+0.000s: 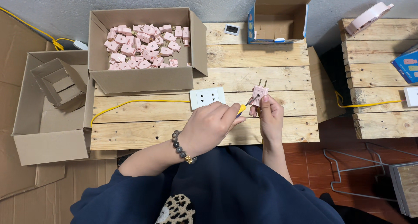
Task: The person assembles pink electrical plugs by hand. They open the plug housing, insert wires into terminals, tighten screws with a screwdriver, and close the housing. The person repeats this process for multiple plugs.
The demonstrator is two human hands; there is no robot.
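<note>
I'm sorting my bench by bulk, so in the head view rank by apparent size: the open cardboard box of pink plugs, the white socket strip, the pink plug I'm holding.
1. Open cardboard box of pink plugs
2. White socket strip
3. Pink plug in the right hand

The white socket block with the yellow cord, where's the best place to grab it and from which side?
Judging by its pose, take the white socket block across its long edges, from above. It lies flat on the wooden table, and the yellow cord leaves its left end, so the right half is freer.
</note>
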